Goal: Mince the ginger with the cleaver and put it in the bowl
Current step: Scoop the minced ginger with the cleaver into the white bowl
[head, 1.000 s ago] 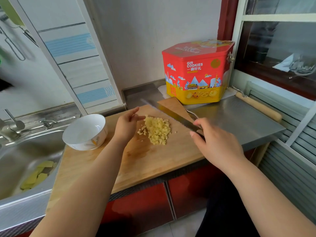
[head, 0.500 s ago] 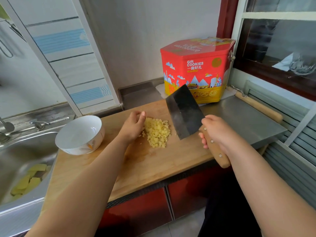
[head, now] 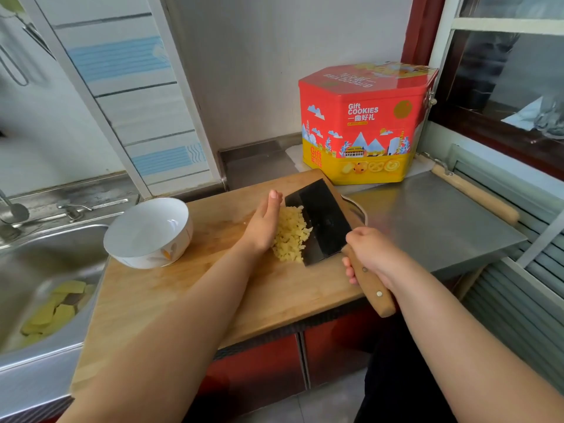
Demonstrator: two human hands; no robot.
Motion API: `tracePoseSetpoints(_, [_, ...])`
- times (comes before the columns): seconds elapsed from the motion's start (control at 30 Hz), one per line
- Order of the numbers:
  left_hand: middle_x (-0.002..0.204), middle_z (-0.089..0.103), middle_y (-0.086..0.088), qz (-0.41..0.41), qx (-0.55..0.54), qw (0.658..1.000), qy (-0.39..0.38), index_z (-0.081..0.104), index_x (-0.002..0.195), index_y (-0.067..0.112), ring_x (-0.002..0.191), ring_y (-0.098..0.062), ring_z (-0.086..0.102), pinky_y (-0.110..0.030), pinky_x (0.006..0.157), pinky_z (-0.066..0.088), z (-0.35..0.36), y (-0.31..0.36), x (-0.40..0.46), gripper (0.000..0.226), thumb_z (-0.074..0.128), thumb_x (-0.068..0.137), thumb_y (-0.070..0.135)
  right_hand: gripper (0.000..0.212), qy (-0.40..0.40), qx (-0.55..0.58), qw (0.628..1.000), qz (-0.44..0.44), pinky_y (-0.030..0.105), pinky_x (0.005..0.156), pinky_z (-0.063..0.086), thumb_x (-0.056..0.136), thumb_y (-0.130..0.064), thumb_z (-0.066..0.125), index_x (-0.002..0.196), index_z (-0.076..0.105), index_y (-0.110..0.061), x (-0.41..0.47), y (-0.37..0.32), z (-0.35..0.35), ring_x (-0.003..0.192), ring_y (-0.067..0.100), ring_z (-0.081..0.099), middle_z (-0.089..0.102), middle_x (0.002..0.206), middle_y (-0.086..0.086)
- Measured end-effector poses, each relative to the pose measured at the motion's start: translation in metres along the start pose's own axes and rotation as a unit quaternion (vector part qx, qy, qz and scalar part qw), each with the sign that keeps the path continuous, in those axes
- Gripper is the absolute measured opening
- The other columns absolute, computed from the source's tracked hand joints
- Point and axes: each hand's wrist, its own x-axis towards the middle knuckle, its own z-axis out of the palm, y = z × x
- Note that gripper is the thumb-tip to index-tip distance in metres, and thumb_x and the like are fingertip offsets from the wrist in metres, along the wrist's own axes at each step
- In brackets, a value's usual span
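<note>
Red and yellow cookie tin (head: 363,123), eight-sided, lettered "Gift COOKIES", upright at back of steel tabletop (head: 433,221) near window (head: 506,71). Wooden cutting board (head: 189,288) across tabletop edge beside sink (head: 45,270). Yellow peelings (head: 52,312) in sink basin. Tap (head: 12,209) at far left, partly cut off. Wooden rolling pin (head: 476,193) along right edge below window. Red cabinet fronts (head: 259,370) underneath.

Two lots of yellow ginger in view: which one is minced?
The minced ginger on the cutting board, between left hand and cleaver. The ginger in the sink is flat slices.
</note>
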Motion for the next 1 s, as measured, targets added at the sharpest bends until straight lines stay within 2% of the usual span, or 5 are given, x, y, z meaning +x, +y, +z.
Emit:
tracePoseSetpoints(0.27, [0.157, 0.028, 0.006, -0.045, -0.093, 0.994, 0.023, 0.027, 0.150, 0.033, 0.144, -0.021, 0.024, -0.045, 0.114, 0.018, -0.004, 0.003, -0.012, 0.076, 0.009, 0.089, 0.075, 0.018, -0.033, 0.072, 0.997, 0.016, 0.026, 0.044, 0.051, 0.104, -0.022, 0.036, 0.115, 0.049, -0.017, 0.000, -0.006, 0.024, 0.047, 0.016, 0.052, 0.057, 0.064, 0.008])
tracePoseSetpoints(0.4, [0.153, 0.034, 0.007, -0.015, -0.088, 0.995, 0.045, 0.035, 0.146, 0.033, 0.142, -0.018, 0.029, -0.033, 0.104, 0.021, -0.016, 0.009, -0.016, 0.070, 0.011, 0.093, 0.071, 0.015, -0.058, 0.130, 0.989, 0.030, 0.022, 0.039, 0.046, 0.103, -0.020, 0.034, 0.097, 0.046, -0.013, -0.004, -0.006, 0.023, 0.038, 0.015, 0.047, 0.053, 0.052, 0.006])
tracePoseSetpoints(0.7, [0.121, 0.054, 0.009, 0.124, 0.057, 0.983, 0.126, 0.052, 0.125, 0.023, 0.111, -0.006, 0.051, -0.029, 0.097, 0.044, -0.053, 0.015, -0.029, 0.030, 0.036, 0.102, 0.034, 0.013, -0.101, 0.167, 0.981, 0.009, 0.023, 0.036, 0.042, 0.102, -0.021, 0.036, 0.112, 0.041, -0.014, -0.012, -0.012, 0.018, 0.036, 0.015, 0.045, 0.051, 0.052, 0.006])
tracePoseSetpoints(0.87, [0.125, 0.050, 0.008, 0.261, 0.183, 0.941, 0.116, 0.054, 0.120, 0.025, 0.115, -0.006, 0.044, -0.026, 0.098, 0.038, -0.082, 0.028, -0.046, 0.035, 0.046, 0.095, 0.048, 0.017, -0.131, 0.122, 0.984, 0.003, 0.024, 0.043, 0.043, 0.102, -0.027, 0.040, 0.095, 0.046, -0.013, -0.024, -0.032, 0.032, 0.040, 0.015, 0.048, 0.054, 0.056, 0.005])
tracePoseSetpoints(1.0, [0.128, 0.047, 0.006, 0.294, 0.305, 0.904, 0.060, 0.053, 0.121, 0.027, 0.118, -0.010, 0.039, -0.027, 0.098, 0.034, -0.112, 0.034, -0.050, 0.047, 0.048, 0.088, 0.060, 0.026, -0.158, 0.086, 0.984, 0.007, 0.023, 0.043, 0.043, 0.103, -0.030, 0.041, 0.088, 0.051, -0.012, -0.033, -0.061, 0.058, 0.041, 0.014, 0.047, 0.054, 0.057, 0.004])
